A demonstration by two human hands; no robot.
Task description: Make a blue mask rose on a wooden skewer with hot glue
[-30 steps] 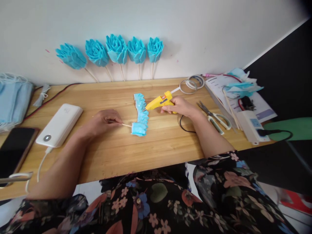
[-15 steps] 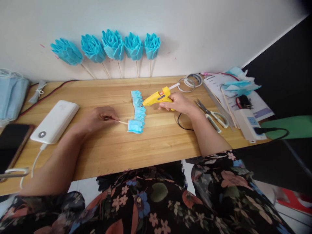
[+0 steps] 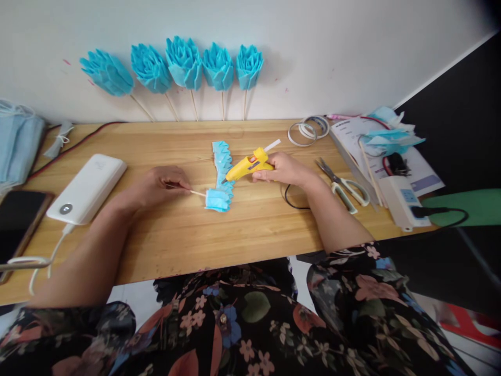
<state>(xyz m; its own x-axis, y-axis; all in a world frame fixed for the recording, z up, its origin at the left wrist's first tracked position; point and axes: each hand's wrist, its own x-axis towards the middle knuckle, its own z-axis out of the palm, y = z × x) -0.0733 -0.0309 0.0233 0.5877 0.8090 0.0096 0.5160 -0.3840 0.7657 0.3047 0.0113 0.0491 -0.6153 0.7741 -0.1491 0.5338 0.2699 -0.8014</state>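
Note:
Between the fingers of my left hand [image 3: 166,183] is a thin wooden stick [image 3: 198,193]. Its far end runs into the rolled lower end of a blue strip [image 3: 222,159] with a zigzag right edge, which lies on the table. My right hand [image 3: 284,169] is closed round the handle of a yellow glue gun [image 3: 250,164]. A white glue stick [image 3: 272,145] pokes out of the gun's back. The nozzle points down and left at the strip, just above the roll; whether it touches the strip I cannot tell.
Several blue flowers on sticks [image 3: 183,65] lean against the wall. Tape rolls [image 3: 309,129], scissors [image 3: 340,183] and a white power strip [image 3: 403,201] are at the right. A white power bank [image 3: 88,189], a phone [image 3: 21,224] and face masks [image 3: 18,143] are at the left.
The glue gun in my right hand has moved down along the strip, nearer the rolled end, and its nozzle tilts more downward. My left hand keeps the stick in nearly the same place.

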